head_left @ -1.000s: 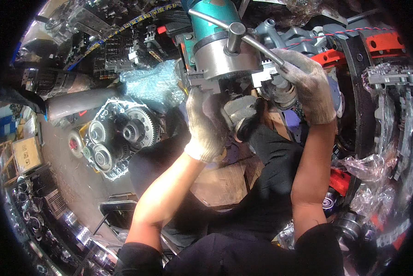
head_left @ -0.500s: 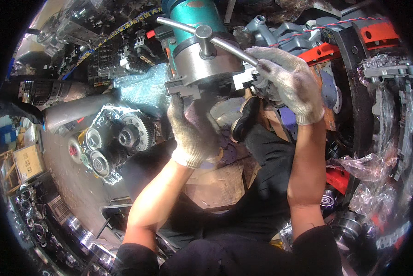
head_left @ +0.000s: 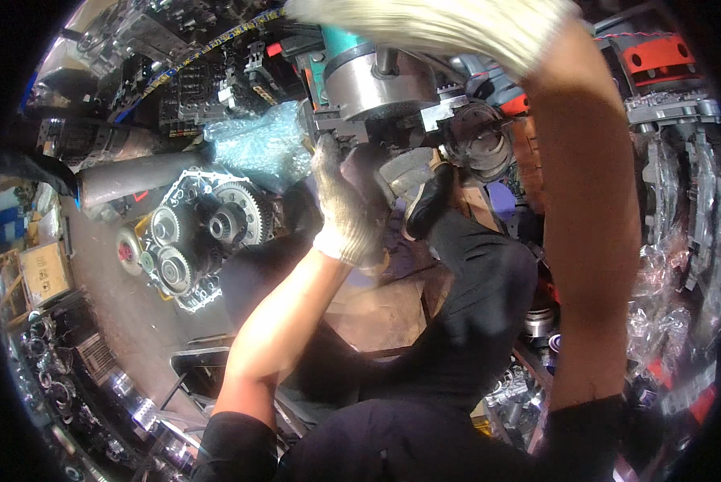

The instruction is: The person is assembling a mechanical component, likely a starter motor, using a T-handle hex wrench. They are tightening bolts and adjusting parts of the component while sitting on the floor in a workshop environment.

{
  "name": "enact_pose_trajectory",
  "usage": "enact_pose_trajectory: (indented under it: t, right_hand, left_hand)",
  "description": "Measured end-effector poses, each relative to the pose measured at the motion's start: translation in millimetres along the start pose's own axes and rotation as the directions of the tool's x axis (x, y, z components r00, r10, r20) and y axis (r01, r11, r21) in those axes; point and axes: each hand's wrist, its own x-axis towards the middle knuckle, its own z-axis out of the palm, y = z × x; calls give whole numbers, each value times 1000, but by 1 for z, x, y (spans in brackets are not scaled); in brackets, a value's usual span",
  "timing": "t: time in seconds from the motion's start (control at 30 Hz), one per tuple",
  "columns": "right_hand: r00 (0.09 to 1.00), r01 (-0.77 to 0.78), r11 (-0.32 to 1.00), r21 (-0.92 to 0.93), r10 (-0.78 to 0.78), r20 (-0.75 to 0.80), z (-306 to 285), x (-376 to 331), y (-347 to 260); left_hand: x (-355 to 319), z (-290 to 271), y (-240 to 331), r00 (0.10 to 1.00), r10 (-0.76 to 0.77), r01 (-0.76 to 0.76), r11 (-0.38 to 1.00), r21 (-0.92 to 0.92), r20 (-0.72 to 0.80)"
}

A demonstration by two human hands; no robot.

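My gloved left hand [head_left: 344, 205] is just below the steel chuck [head_left: 380, 90], fingertips near its underside; whether they close on anything, I cannot tell. My gloved right hand [head_left: 445, 24] (a pale blur up top) partly covers the teal housing [head_left: 339, 42] behind the chuck, its grip hidden.

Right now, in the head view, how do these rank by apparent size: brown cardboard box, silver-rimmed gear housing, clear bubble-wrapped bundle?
1. Gear housing
2. Bubble-wrapped bundle
3. Cardboard box, possibly shrunk by distance
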Motion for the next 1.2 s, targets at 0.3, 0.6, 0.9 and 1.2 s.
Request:
enact_pose_trajectory:
  t: [0.3,0.6,0.9,1.2]
  right_hand:
    - [725,594,802,66,-498,-475,65,11,10]
    - [889,-458,807,373,404,217,0,0,14]
    - [924,264,811,-522,-367,-104,34,17,27]
    - [842,533,788,308,-461,-279,31,-12,17]
  left_hand:
    - [-2,-8,1,997,-21,23,999,-24,70]
    - [2,-5,0,998,27,-23,997,-67,57]
    - [-1,-7,-1,997,-48,53,995,-89,53]
    - [-1,-3,-1,999,-1,5,997,-83,53]
